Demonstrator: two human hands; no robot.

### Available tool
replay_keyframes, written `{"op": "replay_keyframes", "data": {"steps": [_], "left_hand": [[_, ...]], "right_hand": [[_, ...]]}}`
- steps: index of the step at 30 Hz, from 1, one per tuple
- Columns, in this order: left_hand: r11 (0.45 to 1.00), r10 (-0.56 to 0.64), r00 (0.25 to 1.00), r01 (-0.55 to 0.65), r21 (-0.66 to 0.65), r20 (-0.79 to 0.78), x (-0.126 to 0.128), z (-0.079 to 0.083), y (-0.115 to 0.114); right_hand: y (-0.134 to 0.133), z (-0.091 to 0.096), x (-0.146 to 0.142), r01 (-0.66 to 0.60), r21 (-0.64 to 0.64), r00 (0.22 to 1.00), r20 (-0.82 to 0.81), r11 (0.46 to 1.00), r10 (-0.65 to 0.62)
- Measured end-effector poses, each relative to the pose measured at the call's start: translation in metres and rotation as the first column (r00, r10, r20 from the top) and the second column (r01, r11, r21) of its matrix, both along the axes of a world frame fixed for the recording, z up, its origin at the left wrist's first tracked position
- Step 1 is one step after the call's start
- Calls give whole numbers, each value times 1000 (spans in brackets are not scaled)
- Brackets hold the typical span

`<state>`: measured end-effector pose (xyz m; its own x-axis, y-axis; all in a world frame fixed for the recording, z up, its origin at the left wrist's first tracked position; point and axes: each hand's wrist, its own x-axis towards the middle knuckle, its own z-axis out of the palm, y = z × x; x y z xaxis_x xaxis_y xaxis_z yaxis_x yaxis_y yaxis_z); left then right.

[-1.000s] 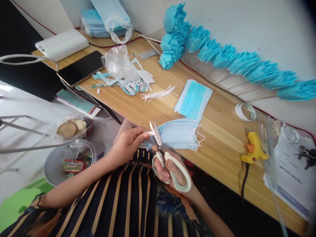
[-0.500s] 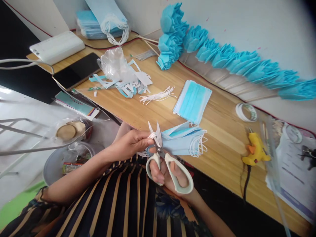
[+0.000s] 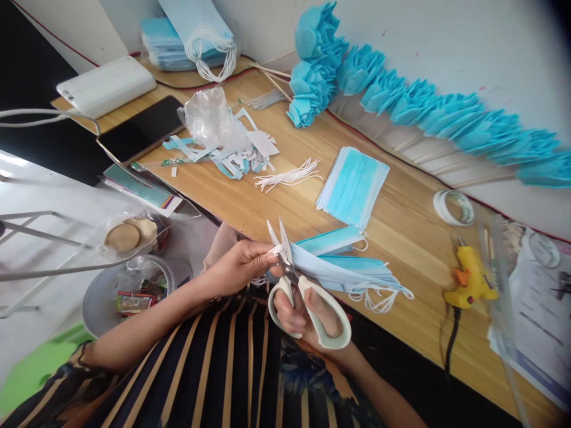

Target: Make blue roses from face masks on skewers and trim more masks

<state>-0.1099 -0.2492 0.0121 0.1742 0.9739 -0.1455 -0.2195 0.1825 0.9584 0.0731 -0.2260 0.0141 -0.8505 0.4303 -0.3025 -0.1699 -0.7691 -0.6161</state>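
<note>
My left hand (image 3: 243,264) pinches a bunch of white ear loops (image 3: 277,249) between thumb and fingers, and the loops lie between the scissor blades. In my right hand (image 3: 303,312) are white-handled scissors (image 3: 328,327), blades partly apart and pointing away from me. Light-blue face masks (image 3: 332,267) fan out over the table edge just right of the blades, with loops hanging off their far end. Beyond them lies a neat stack of blue masks (image 3: 354,184). Cut white cords (image 3: 289,175) rest to its left.
Blue mask-fabric flowers (image 3: 410,101) on sticks line the wall. A yellow glue gun (image 3: 473,279) and a tape roll (image 3: 452,208) are on the right. Scraps (image 3: 232,157), a phone (image 3: 140,131) and a white power bank (image 3: 107,86) are left. A bin (image 3: 100,303) stands below.
The masks beside the scissors have dropped and spread to the right. The blades have come slightly closer together around the loops. The view has shifted a little.
</note>
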Motion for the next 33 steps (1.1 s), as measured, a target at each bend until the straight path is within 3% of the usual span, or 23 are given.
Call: {"op": "replay_keyframes", "data": {"steps": [7,13,23,30,33], "left_hand": [[994,101,993,-104,-37,-62,2,-13,1],[988,153,985,-152,28,-75,4,-10,6],[978,207,978,-207,-26,-14,9,-16,5],[961,269,963,-270,-69,-21,14,-26,6],[960,265,964,-265,-91,-16,15,-24,6]], "right_hand": [[3,-3,-5,-11,28,999,40,1000,10],[8,0,-12,5,38,1000,15,999,-6],[10,-6,-7,24,110,999,34,994,-28],[16,0,-13,61,51,998,-37,997,-59],[19,9,-8,97,102,993,-82,990,-89]]}}
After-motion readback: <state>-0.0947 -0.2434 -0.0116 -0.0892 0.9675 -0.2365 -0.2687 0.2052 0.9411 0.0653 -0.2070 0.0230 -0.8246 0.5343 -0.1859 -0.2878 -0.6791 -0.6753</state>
